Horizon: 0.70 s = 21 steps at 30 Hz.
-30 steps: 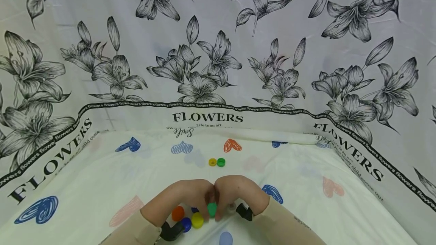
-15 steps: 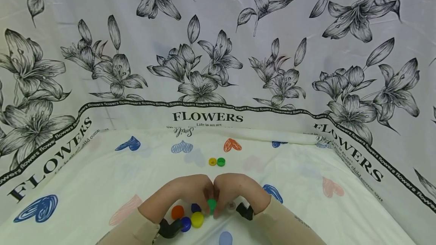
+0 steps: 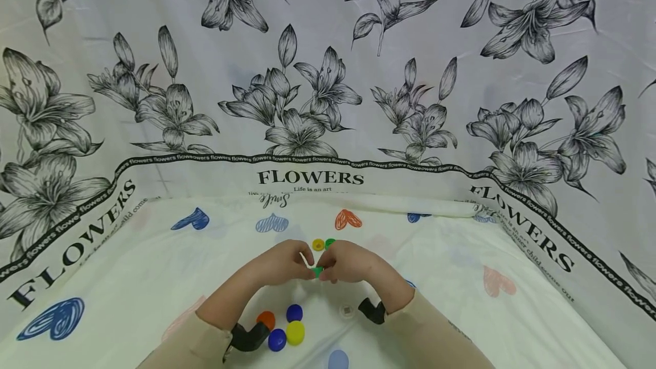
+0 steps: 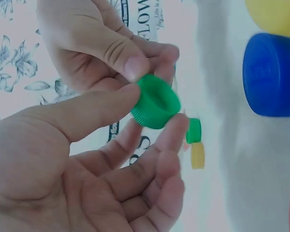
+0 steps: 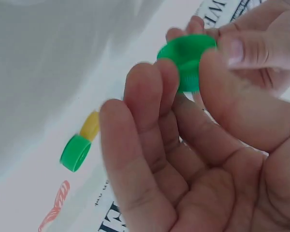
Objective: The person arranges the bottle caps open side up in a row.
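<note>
In the head view both hands meet mid-cloth, holding one green bottle cap (image 3: 318, 272) between them. My left hand (image 3: 282, 263) pinches it with thumb and fingers from the left side. From the right, my right hand (image 3: 351, 261) grips the same cap by its edge. Up close, the left wrist view shows the ribbed side of the cap (image 4: 157, 104) and its hollow inside facing outward. The right wrist view has the cap (image 5: 186, 58) tilted between both thumbs and fingertips, over the cloth.
Beyond the hands, a yellow cap (image 3: 318, 245) and a partly hidden green cap (image 3: 330, 242) stand side by side. Nearer lie an orange cap (image 3: 266, 320), two blue caps (image 3: 294, 312), a yellow cap (image 3: 295, 332) and a small clear piece (image 3: 347, 311). Flower-printed fabric (image 3: 307, 73) hangs behind.
Both hands have moved forward with the green cap, from beside the near caps toward the back pair. A blue cap and the clear piece are now uncovered; the back green cap is partly covered.
</note>
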Each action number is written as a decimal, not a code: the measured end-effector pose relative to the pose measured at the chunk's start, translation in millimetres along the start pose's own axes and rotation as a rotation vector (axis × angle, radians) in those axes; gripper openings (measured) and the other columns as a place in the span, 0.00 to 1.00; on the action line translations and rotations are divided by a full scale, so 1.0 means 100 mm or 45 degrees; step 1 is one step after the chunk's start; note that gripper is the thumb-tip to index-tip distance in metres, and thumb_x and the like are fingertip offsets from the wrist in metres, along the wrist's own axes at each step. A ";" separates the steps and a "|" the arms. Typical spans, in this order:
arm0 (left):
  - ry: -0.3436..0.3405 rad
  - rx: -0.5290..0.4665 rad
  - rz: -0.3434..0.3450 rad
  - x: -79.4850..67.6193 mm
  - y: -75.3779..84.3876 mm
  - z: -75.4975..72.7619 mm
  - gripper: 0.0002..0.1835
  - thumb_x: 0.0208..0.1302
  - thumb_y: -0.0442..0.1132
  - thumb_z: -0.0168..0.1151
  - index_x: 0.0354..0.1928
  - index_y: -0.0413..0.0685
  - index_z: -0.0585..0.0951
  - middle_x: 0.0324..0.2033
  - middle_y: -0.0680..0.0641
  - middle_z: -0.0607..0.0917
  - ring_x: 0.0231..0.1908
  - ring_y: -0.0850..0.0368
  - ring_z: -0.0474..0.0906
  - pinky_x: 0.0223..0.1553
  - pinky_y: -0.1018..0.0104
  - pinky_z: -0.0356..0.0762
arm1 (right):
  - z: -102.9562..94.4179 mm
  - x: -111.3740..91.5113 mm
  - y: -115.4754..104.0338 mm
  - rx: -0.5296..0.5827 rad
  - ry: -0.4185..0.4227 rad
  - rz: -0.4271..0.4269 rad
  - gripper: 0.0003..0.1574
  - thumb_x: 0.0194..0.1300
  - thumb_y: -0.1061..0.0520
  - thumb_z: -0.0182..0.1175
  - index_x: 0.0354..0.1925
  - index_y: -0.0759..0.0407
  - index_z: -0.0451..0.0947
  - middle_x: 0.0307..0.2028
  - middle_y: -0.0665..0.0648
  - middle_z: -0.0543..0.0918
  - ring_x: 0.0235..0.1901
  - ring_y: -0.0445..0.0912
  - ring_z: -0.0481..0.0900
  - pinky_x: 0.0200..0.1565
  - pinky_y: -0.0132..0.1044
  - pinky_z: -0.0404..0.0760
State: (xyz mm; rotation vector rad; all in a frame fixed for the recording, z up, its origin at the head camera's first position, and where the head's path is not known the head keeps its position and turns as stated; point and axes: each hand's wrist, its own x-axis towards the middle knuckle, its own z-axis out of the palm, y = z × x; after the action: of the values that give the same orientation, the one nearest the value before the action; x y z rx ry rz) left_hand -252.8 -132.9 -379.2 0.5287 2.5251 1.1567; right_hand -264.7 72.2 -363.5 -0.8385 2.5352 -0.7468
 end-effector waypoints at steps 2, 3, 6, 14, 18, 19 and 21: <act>0.045 -0.032 -0.011 0.02 -0.02 -0.01 0.09 0.63 0.39 0.73 0.37 0.45 0.80 0.29 0.51 0.84 0.31 0.53 0.77 0.33 0.61 0.75 | -0.01 0.03 0.01 0.019 0.040 -0.016 0.08 0.69 0.61 0.67 0.45 0.60 0.89 0.28 0.52 0.85 0.29 0.43 0.77 0.33 0.35 0.74; 0.064 -0.047 -0.016 0.03 -0.04 -0.02 0.09 0.64 0.40 0.72 0.36 0.45 0.80 0.29 0.50 0.85 0.31 0.53 0.76 0.33 0.61 0.75 | -0.02 0.04 0.02 0.036 0.061 -0.026 0.09 0.69 0.62 0.66 0.45 0.61 0.89 0.29 0.52 0.86 0.29 0.43 0.76 0.32 0.34 0.73; 0.109 -0.086 -0.024 0.06 -0.08 -0.04 0.10 0.66 0.43 0.71 0.36 0.46 0.80 0.30 0.49 0.86 0.30 0.53 0.76 0.32 0.61 0.75 | -0.05 0.09 0.04 0.086 0.122 -0.058 0.08 0.68 0.64 0.66 0.44 0.62 0.89 0.32 0.51 0.86 0.29 0.41 0.74 0.31 0.34 0.72; 0.302 -0.260 -0.115 0.11 -0.10 -0.07 0.11 0.68 0.45 0.69 0.38 0.46 0.80 0.31 0.45 0.89 0.25 0.54 0.72 0.29 0.64 0.71 | -0.24 0.22 -0.08 0.382 0.216 0.119 0.06 0.64 0.66 0.68 0.41 0.67 0.83 0.32 0.55 0.86 0.35 0.52 0.86 0.42 0.44 0.85; 0.413 -0.329 -0.139 0.15 -0.10 -0.04 0.12 0.69 0.45 0.69 0.39 0.45 0.79 0.30 0.45 0.90 0.23 0.55 0.71 0.27 0.65 0.69 | -0.25 0.28 -0.04 0.411 0.296 0.145 0.03 0.66 0.63 0.68 0.35 0.64 0.84 0.29 0.55 0.86 0.31 0.48 0.84 0.39 0.42 0.85; 0.436 -0.337 -0.147 0.15 -0.11 -0.04 0.12 0.69 0.45 0.68 0.39 0.45 0.79 0.29 0.46 0.90 0.22 0.55 0.71 0.26 0.65 0.70 | -0.24 0.29 -0.04 0.399 0.306 0.134 0.04 0.67 0.62 0.68 0.34 0.63 0.85 0.29 0.55 0.87 0.31 0.48 0.84 0.38 0.41 0.84; 0.483 -0.336 -0.162 0.16 -0.12 -0.06 0.11 0.69 0.45 0.68 0.39 0.45 0.79 0.29 0.47 0.90 0.23 0.55 0.72 0.26 0.65 0.70 | -0.24 0.32 -0.03 0.361 0.319 0.095 0.05 0.68 0.61 0.67 0.34 0.62 0.86 0.29 0.56 0.88 0.30 0.49 0.83 0.35 0.40 0.82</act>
State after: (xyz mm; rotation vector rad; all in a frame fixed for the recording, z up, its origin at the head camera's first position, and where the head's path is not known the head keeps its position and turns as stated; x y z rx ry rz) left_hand -271.7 -136.7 -387.1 0.0843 2.5959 1.6359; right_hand -299.1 58.3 -348.0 -0.5833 2.5684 -1.2177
